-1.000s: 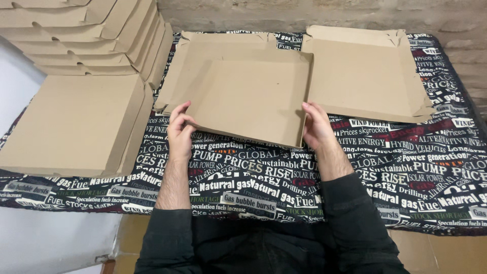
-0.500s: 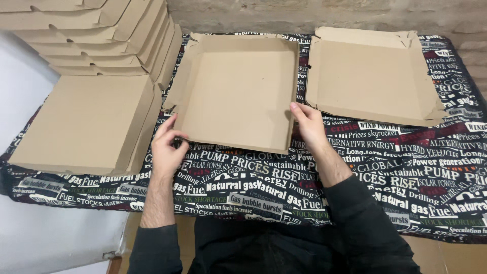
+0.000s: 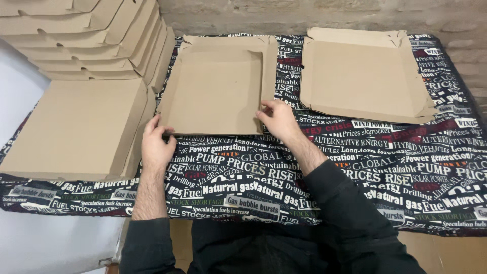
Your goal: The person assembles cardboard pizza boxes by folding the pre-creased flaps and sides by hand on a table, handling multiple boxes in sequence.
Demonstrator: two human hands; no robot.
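The flat brown corrugated cardboard box blank [image 3: 215, 91], lying on the black printed tablecloth [image 3: 355, 167], is pinched at its near corners by the left hand [image 3: 157, 144] and right hand [image 3: 278, 119]; judged light, semi-stiff, creasable, best gripped by edges.

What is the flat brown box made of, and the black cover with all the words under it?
The flat brown box looks like cardboard: matte tan, stiff, with creased flaps and raw cut edges. The black cover seems to be cloth or a soft printed sheet; it drapes over the table's edge, but I can't tell which.
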